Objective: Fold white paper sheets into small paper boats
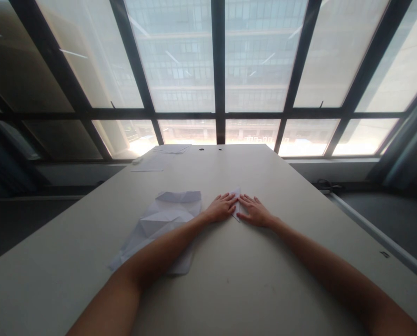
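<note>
A small piece of folded white paper (237, 216) lies flat on the white table, pointed at its near end. My left hand (221, 208) rests on its left side with the fingers stretched out. From the right, my right hand (254, 211) lies flat with spread fingers, its fingertips touching the paper's right edge. Parts of the folded paper are hidden under the hands. To the left, partly beneath my left forearm, is a larger creased sheet of white paper (171, 217) with its far edge bent up.
The long white table (208, 303) reaches toward a wall of dark-framed windows (219, 70). Flat paper sheets (148, 163) lie at its far left, and a round dark hole (201, 149) shows near the far edge. Curtains (409, 144) hang at the right.
</note>
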Demonstrator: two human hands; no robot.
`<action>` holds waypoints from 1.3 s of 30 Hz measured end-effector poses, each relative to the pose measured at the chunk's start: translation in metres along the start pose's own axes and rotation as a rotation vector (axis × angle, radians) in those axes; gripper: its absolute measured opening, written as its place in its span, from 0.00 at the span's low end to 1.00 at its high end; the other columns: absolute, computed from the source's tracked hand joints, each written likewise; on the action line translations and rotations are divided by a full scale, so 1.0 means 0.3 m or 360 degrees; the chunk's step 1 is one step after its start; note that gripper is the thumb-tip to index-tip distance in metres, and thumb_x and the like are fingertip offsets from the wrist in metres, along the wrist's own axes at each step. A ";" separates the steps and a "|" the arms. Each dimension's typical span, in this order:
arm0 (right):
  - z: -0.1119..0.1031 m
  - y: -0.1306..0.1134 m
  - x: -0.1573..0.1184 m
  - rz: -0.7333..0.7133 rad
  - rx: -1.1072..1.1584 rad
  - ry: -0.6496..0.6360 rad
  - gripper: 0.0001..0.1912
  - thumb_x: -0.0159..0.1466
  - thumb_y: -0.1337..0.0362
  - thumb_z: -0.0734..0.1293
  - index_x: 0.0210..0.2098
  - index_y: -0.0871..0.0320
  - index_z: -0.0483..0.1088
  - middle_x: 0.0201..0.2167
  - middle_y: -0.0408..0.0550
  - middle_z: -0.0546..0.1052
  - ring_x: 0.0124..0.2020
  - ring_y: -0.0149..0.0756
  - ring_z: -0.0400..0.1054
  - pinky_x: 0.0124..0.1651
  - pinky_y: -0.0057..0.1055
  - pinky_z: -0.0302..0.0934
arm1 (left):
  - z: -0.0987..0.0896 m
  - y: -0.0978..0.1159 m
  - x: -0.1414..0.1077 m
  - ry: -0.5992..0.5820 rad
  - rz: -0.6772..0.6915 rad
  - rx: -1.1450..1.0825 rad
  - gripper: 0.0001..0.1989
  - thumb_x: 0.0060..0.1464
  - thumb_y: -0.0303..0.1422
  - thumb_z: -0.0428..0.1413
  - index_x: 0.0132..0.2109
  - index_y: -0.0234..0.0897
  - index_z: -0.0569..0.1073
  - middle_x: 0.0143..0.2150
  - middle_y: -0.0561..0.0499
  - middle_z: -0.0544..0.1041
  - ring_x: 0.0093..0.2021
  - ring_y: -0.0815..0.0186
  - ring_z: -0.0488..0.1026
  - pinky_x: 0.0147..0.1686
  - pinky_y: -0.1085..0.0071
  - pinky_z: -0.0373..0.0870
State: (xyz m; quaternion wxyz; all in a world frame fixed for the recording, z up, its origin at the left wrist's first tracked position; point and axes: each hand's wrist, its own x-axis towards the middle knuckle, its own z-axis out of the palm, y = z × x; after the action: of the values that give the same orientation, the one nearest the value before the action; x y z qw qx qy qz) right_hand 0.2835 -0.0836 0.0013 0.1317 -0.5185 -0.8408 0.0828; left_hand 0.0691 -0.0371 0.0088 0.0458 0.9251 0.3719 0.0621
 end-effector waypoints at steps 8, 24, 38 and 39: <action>0.011 0.004 0.013 0.0091 0.0012 0.0029 0.41 0.68 0.40 0.55 0.72 0.57 0.48 0.73 0.55 0.49 0.73 0.44 0.39 0.71 0.50 0.34 | -0.030 -0.005 -0.012 -0.0090 0.0256 -0.0075 0.31 0.69 0.47 0.40 0.73 0.43 0.47 0.75 0.47 0.48 0.74 0.57 0.43 0.69 0.50 0.42; 0.010 0.024 0.033 0.0354 -0.0071 0.0017 0.32 0.74 0.52 0.42 0.71 0.54 0.52 0.72 0.51 0.51 0.73 0.47 0.39 0.70 0.57 0.35 | -0.031 -0.017 -0.012 -0.0104 0.0533 -0.0208 0.30 0.66 0.44 0.48 0.72 0.46 0.54 0.72 0.50 0.56 0.73 0.59 0.48 0.70 0.58 0.42; -0.029 0.068 0.026 0.0097 -0.0023 -0.0064 0.30 0.74 0.52 0.45 0.70 0.54 0.53 0.72 0.49 0.51 0.73 0.41 0.39 0.71 0.52 0.34 | -0.065 -0.002 -0.029 -0.0168 0.0644 -0.0289 0.32 0.65 0.46 0.50 0.72 0.47 0.54 0.73 0.50 0.55 0.74 0.59 0.46 0.71 0.57 0.40; -0.029 0.065 0.024 0.0073 -0.0020 -0.0072 0.30 0.74 0.52 0.45 0.70 0.54 0.53 0.72 0.49 0.51 0.73 0.41 0.39 0.71 0.51 0.34 | -0.064 -0.002 -0.029 -0.0168 0.0648 -0.0294 0.32 0.65 0.46 0.50 0.72 0.47 0.54 0.73 0.50 0.55 0.74 0.59 0.46 0.71 0.57 0.40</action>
State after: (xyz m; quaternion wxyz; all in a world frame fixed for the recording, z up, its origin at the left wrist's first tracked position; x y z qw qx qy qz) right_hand 0.2998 -0.0683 0.0053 0.1074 -0.5364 -0.8320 0.0921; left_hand 0.0597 -0.0419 0.0271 0.1362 0.9749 0.1673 0.0554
